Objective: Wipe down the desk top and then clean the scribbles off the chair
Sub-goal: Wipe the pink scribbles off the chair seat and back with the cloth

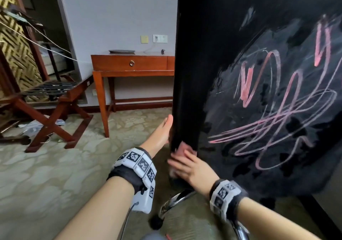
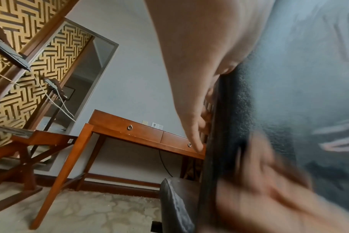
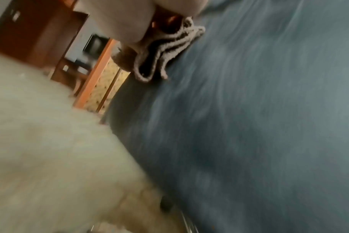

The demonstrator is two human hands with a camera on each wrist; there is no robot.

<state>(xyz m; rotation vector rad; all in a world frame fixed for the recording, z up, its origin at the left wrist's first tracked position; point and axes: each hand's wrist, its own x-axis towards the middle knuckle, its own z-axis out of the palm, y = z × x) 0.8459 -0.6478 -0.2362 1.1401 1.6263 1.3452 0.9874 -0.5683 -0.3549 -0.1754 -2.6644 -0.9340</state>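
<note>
Wiping: right hand point(image 1: 187, 165) presses a folded cloth point(image 1: 182, 147) flat against the chair back point(image 1: 268, 91), low on its left edge
Left hand: left hand point(image 1: 162, 128) grasps that same edge just above, thumb on the side, fingers hidden behind
Scribbles: pink scribbles point(image 1: 277, 106) lie up and to the right of the cloth, running diagonally across the back
Nearer hand: the right, already holding the cloth
Desk: desk point(image 1: 129, 63) stands beyond, by the wall

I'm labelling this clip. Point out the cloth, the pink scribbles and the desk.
cloth point(image 1: 185, 147), head view, the pink part above the right hand's fingers.
pink scribbles point(image 1: 246, 84), head view, a thick pink stroke on the chair back.
desk point(image 1: 129, 63), head view, the drawer front.
</note>
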